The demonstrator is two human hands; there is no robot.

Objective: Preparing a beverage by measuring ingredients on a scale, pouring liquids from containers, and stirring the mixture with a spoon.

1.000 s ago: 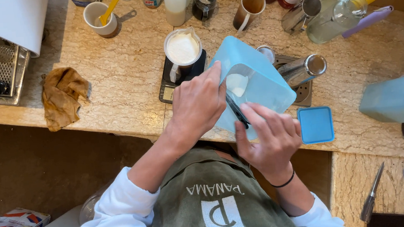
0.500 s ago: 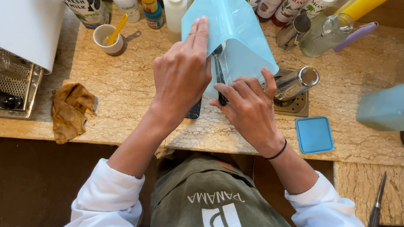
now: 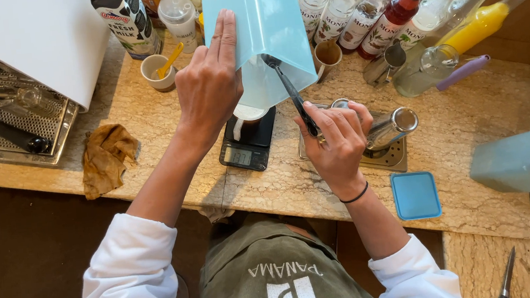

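Tilted pale-blue tub (image 3: 260, 21), dark spoon (image 3: 292, 95) inside

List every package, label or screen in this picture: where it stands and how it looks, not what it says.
Milk carton: counter's back left, white and blue.
Syrup bottles: back row, clear glass, pale labels.
Scale: under tilted blue container held by left hand, black, grey screen.

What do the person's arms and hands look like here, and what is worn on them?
Both hands are bare, no gloves. The left hand and right hand come from white long sleeves pushed up to about the elbows, leaving the forearms uncovered. A thin black band circles the right wrist. No rings are visible.
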